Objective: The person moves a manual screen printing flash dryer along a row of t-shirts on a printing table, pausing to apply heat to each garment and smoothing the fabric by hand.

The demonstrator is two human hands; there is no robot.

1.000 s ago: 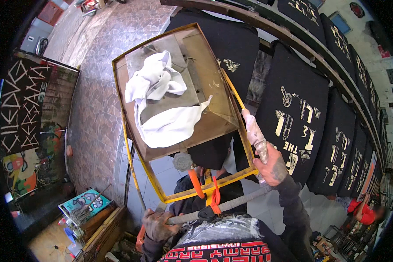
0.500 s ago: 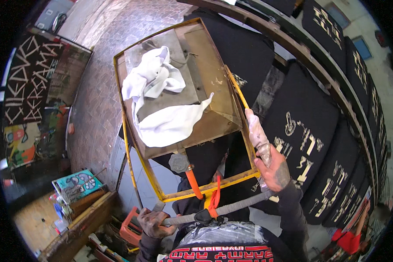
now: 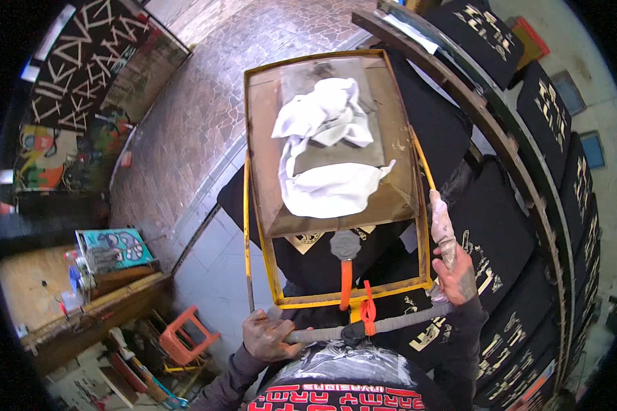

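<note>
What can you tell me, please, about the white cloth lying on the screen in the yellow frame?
The white cloth is a crumpled, soft-looking rag, bunched into folds at its far end and spread flatter and wider at the near end. It lies loose on the brownish mesh panel inside the yellow frame, partly covering a grey rectangular patch there. It looks mostly clean, with shadowed creases. Neither hand touches it: the right hand grips the frame's right edge and the left hand holds the grey bar below.

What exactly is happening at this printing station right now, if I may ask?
A person stands over a yellow-framed printing screen with a white rag lying on it. The left hand grips a grey bar by the frame's near edge; the right hand holds its right side. Printed black shirts lie alongside.
</note>
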